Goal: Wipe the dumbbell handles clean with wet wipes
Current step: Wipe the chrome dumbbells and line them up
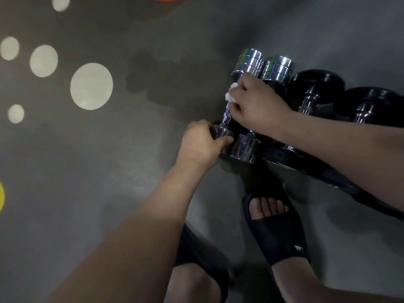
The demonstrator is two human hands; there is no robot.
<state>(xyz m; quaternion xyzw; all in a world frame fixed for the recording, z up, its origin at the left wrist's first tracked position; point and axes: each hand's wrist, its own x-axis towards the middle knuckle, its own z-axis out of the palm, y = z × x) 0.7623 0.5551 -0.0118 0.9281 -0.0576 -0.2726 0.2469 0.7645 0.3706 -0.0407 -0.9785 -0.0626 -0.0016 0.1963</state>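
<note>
While left hand (200, 142) grips chrome dumbbell (248, 62) | right hand (258, 103) clamps crumpled wipe (230, 96) round handle (226, 115)

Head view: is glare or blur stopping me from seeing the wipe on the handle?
Head view: dim and slightly soft overall; glare streaks the chrome dumbbell at its ends, yet the white wet wipe in the right hand stands out against the handle; the black dumbbells beside it sink into shadow; wide-angle distortion stretches the forearms.
</note>
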